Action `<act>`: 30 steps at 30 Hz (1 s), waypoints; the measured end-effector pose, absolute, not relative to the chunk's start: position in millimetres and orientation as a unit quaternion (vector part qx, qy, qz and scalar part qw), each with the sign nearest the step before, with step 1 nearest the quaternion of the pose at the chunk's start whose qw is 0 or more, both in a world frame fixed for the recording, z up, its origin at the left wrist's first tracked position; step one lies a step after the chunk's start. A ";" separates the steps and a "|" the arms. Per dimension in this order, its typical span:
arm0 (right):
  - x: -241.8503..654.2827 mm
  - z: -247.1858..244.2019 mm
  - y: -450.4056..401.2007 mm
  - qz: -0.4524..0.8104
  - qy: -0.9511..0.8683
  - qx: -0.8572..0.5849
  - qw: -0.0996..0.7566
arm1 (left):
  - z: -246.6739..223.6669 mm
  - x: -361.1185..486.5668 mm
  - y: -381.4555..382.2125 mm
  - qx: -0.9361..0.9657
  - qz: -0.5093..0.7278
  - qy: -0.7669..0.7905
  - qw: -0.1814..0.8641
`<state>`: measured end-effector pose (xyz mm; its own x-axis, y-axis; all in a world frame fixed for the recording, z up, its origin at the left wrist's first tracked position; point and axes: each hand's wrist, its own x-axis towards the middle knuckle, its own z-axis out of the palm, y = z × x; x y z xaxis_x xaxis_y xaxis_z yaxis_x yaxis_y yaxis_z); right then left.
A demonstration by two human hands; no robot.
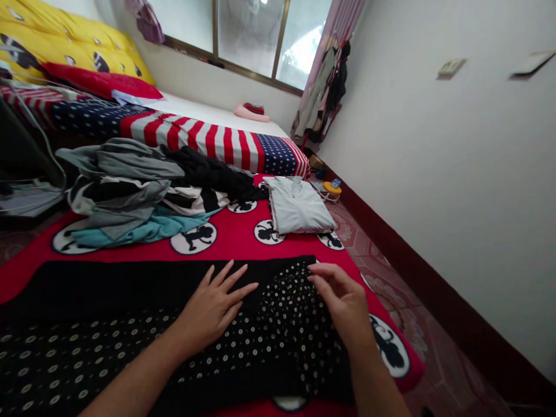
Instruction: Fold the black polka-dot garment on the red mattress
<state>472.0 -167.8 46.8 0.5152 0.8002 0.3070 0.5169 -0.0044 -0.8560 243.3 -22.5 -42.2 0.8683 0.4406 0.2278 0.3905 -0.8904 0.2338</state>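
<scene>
While the left hand (pixel 212 310) lies open and flat on a black garment with small white ring dots (pixel 278 341), its fingers spread and its palm down, the right hand (pixel 339 304) curves over the upper edge of the dotted panel, with its fingertips (pixel 313 279) gathered against the fabric. Whether they pinch a fold or only touch it, the view does not settle. The garment lies spread across the near part of a red blanket (pixel 230 234), with a plain black band along its far side and its near end running out of view at the bottom.

With cloth lying like this, a flat palm is the sound choice: spread fingers share the pressure, holding the fabric in place without dragging it. The right hand would do best to stay light and close to the edge, so that the layers don't bunch under it — a firm pull there could skew the dotted panel against the black band.

Farther along the blanket, well apart from both hands, sits a folded pale grey shirt (pixel 297 205) with neat edges. To its left lies a loose heap of clothes (pixel 125 191) — grey, black, striped and teal — and behind them runs a mattress in a stars-and-stripes cover (pixel 195 136).
</scene>
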 end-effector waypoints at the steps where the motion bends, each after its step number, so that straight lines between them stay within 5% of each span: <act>1: 489.8 44.1 -161.7 0.102 -0.462 -0.715 0.515 | -41.7 243.0 -23.1 0.966 0.142 0.199 0.089; 7: 565.6 -3.5 -115.1 0.080 -0.475 -0.768 0.423 | -46.0 248.2 -26.7 0.961 0.189 0.191 0.066; 19: 584.8 -29.8 -143.6 0.036 -0.495 -0.772 0.398 | -51.7 250.5 -24.9 0.956 0.184 0.225 0.023; 25: 564.2 3.1 -161.8 0.044 -0.483 -0.797 0.361 | -47.6 248.2 -24.6 0.961 0.181 0.202 0.052; 30: 526.5 33.8 -195.8 0.183 -0.492 -0.809 0.266 | -48.1 246.2 -24.3 0.953 0.199 0.184 0.137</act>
